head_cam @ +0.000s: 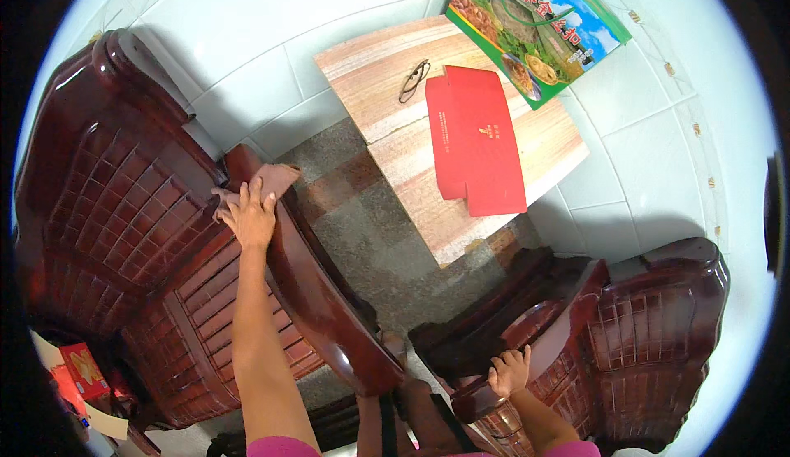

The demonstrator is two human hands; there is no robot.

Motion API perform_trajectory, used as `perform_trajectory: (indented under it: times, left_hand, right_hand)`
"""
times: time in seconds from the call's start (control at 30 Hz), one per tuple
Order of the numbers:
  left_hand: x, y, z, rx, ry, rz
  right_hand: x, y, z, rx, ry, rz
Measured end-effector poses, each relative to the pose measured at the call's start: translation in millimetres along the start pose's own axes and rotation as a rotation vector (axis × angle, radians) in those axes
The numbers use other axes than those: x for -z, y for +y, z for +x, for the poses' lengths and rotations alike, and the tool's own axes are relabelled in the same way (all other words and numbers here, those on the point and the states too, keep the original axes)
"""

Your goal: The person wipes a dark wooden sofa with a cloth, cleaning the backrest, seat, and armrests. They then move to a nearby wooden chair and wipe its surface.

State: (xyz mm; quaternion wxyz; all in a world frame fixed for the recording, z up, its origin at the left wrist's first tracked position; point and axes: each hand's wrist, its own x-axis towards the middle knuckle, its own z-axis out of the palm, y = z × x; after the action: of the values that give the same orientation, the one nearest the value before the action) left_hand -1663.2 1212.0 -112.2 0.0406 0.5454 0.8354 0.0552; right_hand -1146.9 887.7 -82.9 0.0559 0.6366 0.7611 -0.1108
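My left hand [251, 219] lies over a brown-pink cloth [279, 179], pressing it onto the back part of the left wooden chair's armrest [315, 296]. Part of the cloth bunches out beside my fingers, and one flap hangs towards the armrest's outer side. The armrest is dark red, polished and curved. My right hand [511, 372] rests around the front part of the armrest [549, 352] of a second dark red wooden chair [642, 327]; its fingers curl over the edge. The underside of that grip is hidden.
Between the chairs stands a wood-patterned table [395, 117] against the tiled wall [345, 25]. On it are eyeglasses [415, 80], a flattened red box [478, 142] and a printed gift bag [537, 31] bearing writing. A red packet [84, 370] sits at lower left. Stone-patterned floor [370, 228] shows below.
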Motion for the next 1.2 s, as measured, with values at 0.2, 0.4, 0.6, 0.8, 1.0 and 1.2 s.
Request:
perform_trajectory:
  times: [0.2,0.4,0.6,0.8,1.0,1.2]
  left_hand:
    - [-5.9,4.2,-81.7,-0.181,0.114,-0.003]
    - [21.9,32.6,-283.2,-0.228,-0.055,-0.176]
    - [24.1,48.7,-387.5,-0.304,-0.166,-0.248]
    - [25.9,42.8,-291.3,-0.245,-0.159,-0.211]
    - [10.7,23.5,-141.4,-0.129,0.082,-0.046]
    - [8.1,35.9,-175.5,-0.076,0.077,-0.085]
  right_hand:
    - [0.9,-0.2,-0.3,-0.027,-0.013,-0.026]
    - [-1.0,-3.8,-0.9,0.007,-0.005,-0.002]
    - [-0.6,-2.9,-2.1,0.035,0.007,-0.014]
    - [3.5,-1.4,-3.9,0.018,-0.004,-0.003]
    - [4.1,-5.2,-0.3,0.041,-0.002,0.01]
    - [2.1,-4.4,-1.2,0.044,-0.002,-0.007]
